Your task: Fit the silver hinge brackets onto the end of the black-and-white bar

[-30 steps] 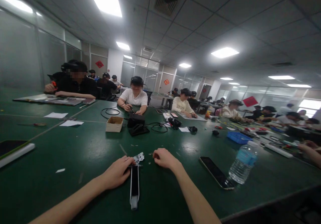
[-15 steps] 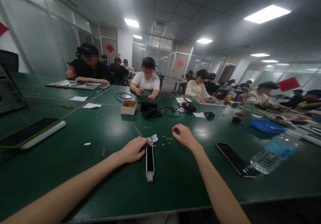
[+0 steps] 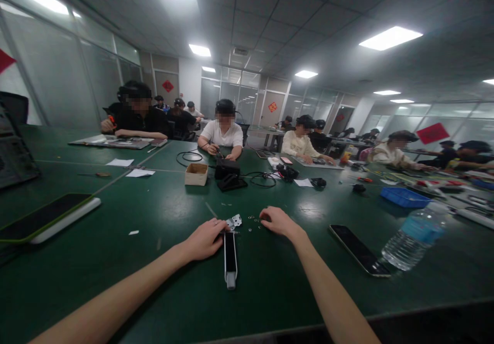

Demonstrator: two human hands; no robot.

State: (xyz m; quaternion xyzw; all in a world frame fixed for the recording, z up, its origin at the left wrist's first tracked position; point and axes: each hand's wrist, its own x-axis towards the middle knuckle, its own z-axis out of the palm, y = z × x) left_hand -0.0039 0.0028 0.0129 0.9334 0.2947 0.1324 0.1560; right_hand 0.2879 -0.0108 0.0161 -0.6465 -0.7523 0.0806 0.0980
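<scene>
A narrow white device with a black face (image 3: 230, 259) lies lengthwise on the green table. At its far end sits a silver metal plate with holes (image 3: 235, 221). My left hand (image 3: 206, 237) rests beside the device, its fingers closed on the near side of the metal plate. Several tiny metal pieces (image 3: 256, 220), perhaps rings or clips, are scattered right of the plate. Over their right side, my right hand (image 3: 278, 220) is bent down with its fingertips together near the table. Whether a small piece is between those fingertips is hidden.
To the right lie a phone (image 3: 358, 250) and a water bottle (image 3: 415, 237), with a blue tray (image 3: 405, 198) beyond. A cardboard box (image 3: 196, 175) and a black device (image 3: 227, 169) stand ahead. At left is a green-edged slab (image 3: 46, 215). Co-workers sit across the table.
My right hand has come down and slightly left onto the small metal pieces, its fingers drawn together. My left hand stays at the plate. The whole view has shifted slightly.
</scene>
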